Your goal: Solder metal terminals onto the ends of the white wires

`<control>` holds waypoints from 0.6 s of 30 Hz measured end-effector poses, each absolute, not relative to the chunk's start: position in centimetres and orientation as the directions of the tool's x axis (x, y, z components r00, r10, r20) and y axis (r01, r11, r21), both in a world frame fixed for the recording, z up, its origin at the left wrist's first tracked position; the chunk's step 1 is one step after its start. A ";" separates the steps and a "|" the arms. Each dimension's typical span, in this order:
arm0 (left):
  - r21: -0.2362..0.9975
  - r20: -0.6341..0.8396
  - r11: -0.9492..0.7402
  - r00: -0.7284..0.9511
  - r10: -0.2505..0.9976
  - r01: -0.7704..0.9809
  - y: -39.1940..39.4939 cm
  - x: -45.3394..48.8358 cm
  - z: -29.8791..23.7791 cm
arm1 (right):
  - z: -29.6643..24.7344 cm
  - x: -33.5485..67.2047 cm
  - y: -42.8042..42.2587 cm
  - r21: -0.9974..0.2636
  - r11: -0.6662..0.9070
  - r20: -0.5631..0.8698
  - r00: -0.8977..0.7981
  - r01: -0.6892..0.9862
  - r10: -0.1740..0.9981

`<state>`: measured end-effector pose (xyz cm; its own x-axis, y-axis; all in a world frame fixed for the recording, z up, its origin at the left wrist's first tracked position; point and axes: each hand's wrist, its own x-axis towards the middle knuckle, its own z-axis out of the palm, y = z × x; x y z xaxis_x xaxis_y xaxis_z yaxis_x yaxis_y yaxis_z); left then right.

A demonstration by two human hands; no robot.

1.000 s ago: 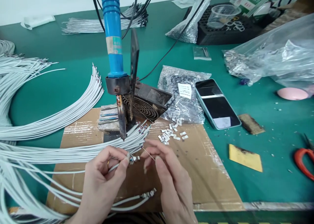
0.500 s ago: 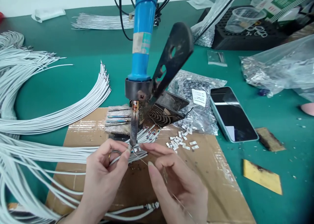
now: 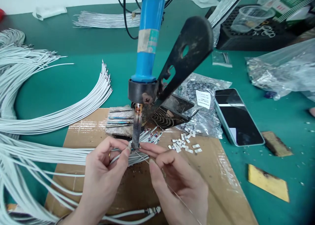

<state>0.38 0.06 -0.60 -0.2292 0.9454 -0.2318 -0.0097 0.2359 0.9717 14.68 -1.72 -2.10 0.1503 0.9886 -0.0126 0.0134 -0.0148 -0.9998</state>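
A blue-handled soldering iron is held tip down in a black stand. My left hand is closed in a pinch on the end of a white cable, just left of the iron's tip. With thumb and fingers, my right hand pinches a thin solder wire, whose end reaches the tip. The right index finger lies close beside the tip. My fingers and the iron partly hide the joint. Behind them lie white cables with stripped ends.
Small white pieces lie on the cardboard at the right. Beyond them are a bag of dark parts and a phone. A scorched yellow sponge sits further right. Bundles of white cables fill the left.
My right index finger has come nearer the iron's tip, and the solder wire has shifted slightly. The view has moved a little, so the iron appears further right.
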 end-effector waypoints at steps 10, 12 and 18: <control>0.970 -0.228 0.240 -0.196 0.954 0.039 -0.2 -0.1 -0.3 | -1.5 14.6 -1.7 -1.000 -0.002 -0.002 0.174 0.002 0.985; 0.970 -0.228 0.240 -0.202 0.952 0.033 -0.2 -0.1 -0.2 | -1.3 14.6 -1.7 -1.000 -0.008 -0.009 0.185 -0.010 0.983; 0.970 -0.235 0.244 -0.265 0.935 0.003 -0.1 0.4 0.2 | -1.2 14.4 -1.8 -0.999 -0.015 -0.026 0.206 -0.052 0.978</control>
